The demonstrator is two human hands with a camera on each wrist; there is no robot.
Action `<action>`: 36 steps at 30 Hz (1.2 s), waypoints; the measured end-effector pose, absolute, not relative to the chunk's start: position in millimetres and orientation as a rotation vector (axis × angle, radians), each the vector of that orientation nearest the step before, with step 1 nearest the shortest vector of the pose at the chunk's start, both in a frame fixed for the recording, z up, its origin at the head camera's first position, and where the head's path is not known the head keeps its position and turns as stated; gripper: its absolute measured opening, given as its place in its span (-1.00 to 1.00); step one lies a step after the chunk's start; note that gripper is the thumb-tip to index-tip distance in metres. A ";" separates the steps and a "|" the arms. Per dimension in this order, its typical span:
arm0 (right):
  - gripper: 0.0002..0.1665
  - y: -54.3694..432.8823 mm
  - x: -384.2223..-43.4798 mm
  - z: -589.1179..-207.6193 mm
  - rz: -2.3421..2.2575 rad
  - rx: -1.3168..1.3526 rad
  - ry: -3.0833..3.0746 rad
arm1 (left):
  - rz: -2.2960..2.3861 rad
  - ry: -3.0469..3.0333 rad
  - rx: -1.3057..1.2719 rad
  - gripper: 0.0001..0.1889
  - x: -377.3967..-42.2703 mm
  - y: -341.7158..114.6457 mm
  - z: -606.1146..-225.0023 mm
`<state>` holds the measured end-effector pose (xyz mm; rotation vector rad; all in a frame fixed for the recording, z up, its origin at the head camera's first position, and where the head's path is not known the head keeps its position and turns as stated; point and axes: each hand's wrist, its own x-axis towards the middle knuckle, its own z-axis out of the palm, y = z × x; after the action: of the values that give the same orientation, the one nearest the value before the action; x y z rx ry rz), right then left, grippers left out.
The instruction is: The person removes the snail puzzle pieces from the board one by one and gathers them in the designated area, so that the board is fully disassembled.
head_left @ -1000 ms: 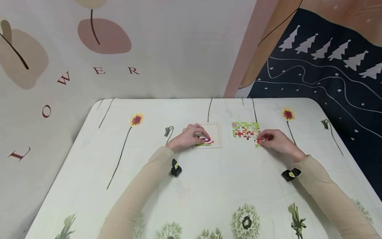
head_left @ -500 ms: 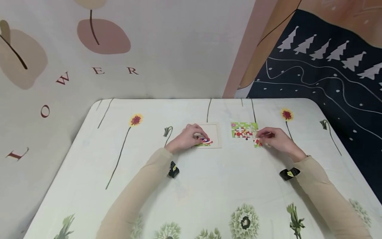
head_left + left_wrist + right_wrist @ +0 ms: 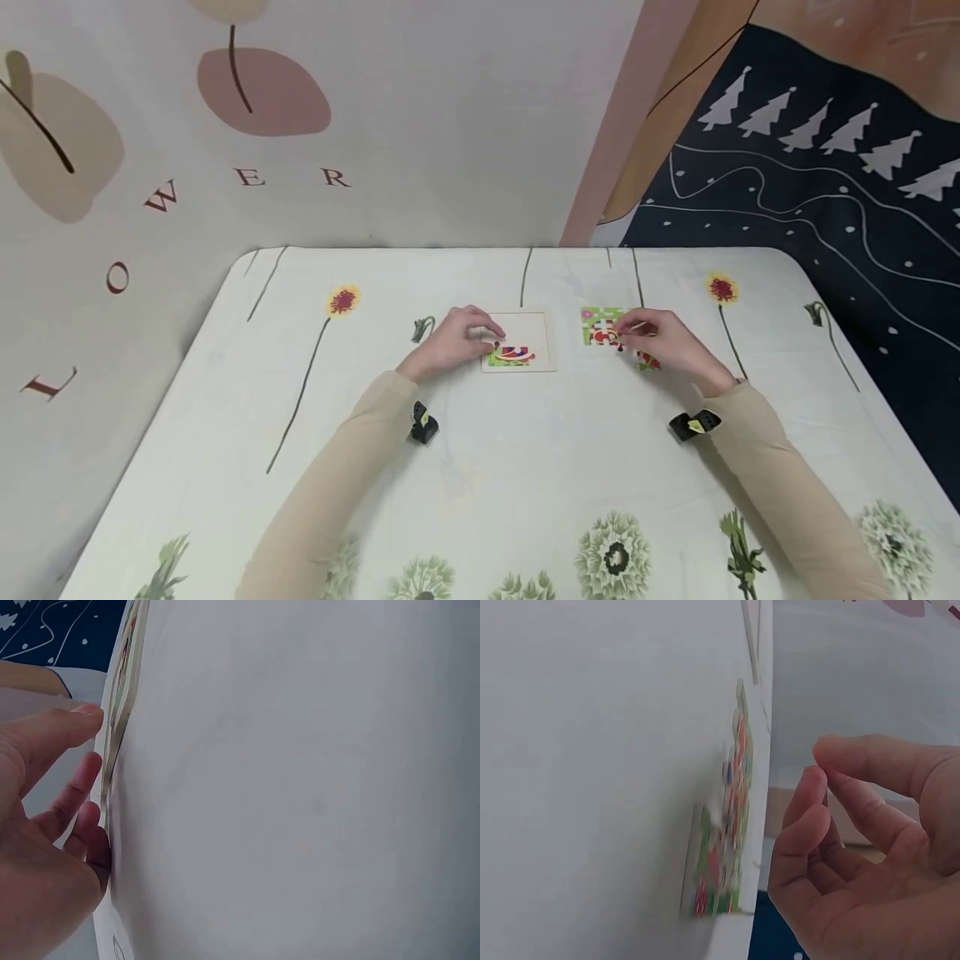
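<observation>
A pale puzzle board (image 3: 536, 337) lies on the table, its lower left part covered by joined jigsaw pieces (image 3: 512, 357) in green, red and blue. At the board's left edge is my left hand (image 3: 453, 337); its thumb and fingers (image 3: 88, 784) are apart, with nothing seen between them. To the right of the board lies a patch of colourful jigsaw pieces (image 3: 597, 327), with one more piece (image 3: 648, 361) at its lower right. Over this patch hovers my right hand (image 3: 663, 340), fingers loosely bent and thumb tip close to the index fingertip. No piece shows between them in the right wrist view.
A white cloth printed with flowers covers the table (image 3: 525, 467). Behind it rises a light printed wall (image 3: 450, 150), and a dark panel with white trees (image 3: 810, 183) stands at the right. Each sleeve carries a small black wrist camera (image 3: 424, 423).
My right hand has moved left, from the lower-right piece to over the patch. My left hand has drawn back leftward, uncovering the joined pieces on the board.
</observation>
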<state>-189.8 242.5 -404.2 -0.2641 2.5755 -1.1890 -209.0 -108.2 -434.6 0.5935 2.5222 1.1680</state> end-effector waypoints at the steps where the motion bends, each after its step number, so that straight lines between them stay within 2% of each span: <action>1: -0.70 239.1 -190.2 -403.7 -1.197 -0.277 2.571 | 1.163 2.525 0.600 -0.72 -209.5 -109.6 -434.8; 13: -0.77 205.5 -197.8 -410.6 -1.329 -0.466 2.528 | 1.141 2.464 0.609 -0.71 -212.4 -115.9 -438.6; 36: -0.72 154.3 -205.3 -413.8 -1.357 -0.537 2.368 | 1.148 2.427 0.576 -0.71 -214.9 -116.1 -437.8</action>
<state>-205.3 154.3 -413.8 -0.5367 2.3676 -1.3569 -214.9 -116.1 -437.8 0.5760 2.4268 1.1483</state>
